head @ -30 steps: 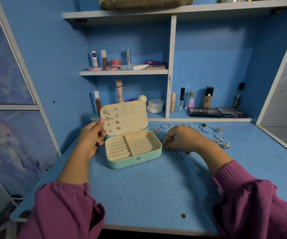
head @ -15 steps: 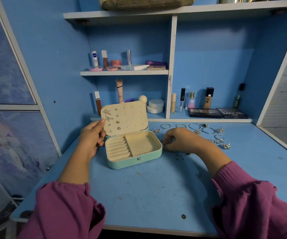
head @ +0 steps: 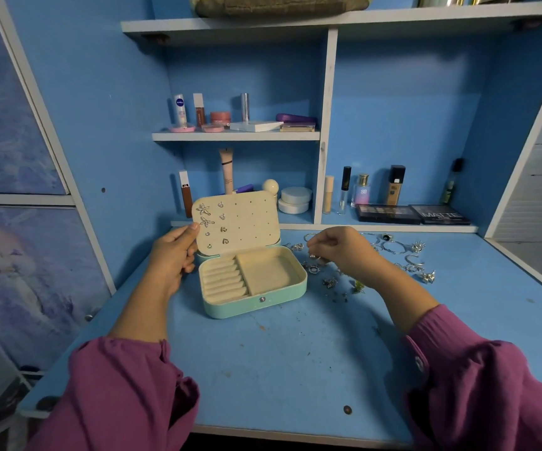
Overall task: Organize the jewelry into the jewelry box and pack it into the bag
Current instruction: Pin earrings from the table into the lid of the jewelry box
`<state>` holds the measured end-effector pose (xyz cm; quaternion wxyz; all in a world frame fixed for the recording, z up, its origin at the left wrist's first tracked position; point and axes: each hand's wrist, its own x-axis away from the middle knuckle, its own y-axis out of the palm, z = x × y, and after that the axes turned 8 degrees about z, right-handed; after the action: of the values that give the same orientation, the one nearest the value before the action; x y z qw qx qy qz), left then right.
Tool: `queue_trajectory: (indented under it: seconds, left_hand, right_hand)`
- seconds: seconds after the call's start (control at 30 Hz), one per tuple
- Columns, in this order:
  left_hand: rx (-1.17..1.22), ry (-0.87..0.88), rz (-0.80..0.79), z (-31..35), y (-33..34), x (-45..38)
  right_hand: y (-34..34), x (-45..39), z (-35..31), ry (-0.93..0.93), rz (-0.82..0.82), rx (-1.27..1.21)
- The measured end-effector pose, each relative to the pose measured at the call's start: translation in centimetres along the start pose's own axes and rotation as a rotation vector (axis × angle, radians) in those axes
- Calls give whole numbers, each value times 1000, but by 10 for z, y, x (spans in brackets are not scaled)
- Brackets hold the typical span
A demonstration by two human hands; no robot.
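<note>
The left hand (head: pixel 173 255) grips the raised lid (head: pixel 237 222) of the jewelry box (head: pixel 253 281) by its 9 o'clock edge. The right hand (head: pixel 341 249), fingers curled together, pinches a small earring (head: pixel 312 255) just at the box's 3 o'clock. Loose jewelry (head: pixel 399 255) lies scattered on the blue surface (head: pixel 279 353) farther toward 3 o'clock.

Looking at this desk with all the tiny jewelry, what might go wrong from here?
The right hand pinches something tiny above the loose jewelry; it may slip and vanish among those pieces. The left hand props the lid; letting go might let it fall shut. The rings near the sleeve could be swept across the desk.
</note>
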<state>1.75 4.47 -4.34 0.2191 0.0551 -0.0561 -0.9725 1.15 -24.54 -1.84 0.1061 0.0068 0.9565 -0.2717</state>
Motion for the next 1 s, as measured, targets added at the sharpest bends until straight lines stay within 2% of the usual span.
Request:
queue_trajectory:
  seconds: [0.13,0.3,0.63,1.0]
  left_hand:
    - [-14,6,33,-1,1,-2]
    - [25,-27,41,-2,1,-7]
    - [19,-17,-18,-7,-3,-16]
    - [39,2,-54,-4,-3,-14]
  right_hand:
    - [-1,0,-2,174,30,-272]
    - [4,1,-5,219,49,-311]
    - [13,1,-15,134,70,-384]
    - [55,-23,-61,42,41,-534]
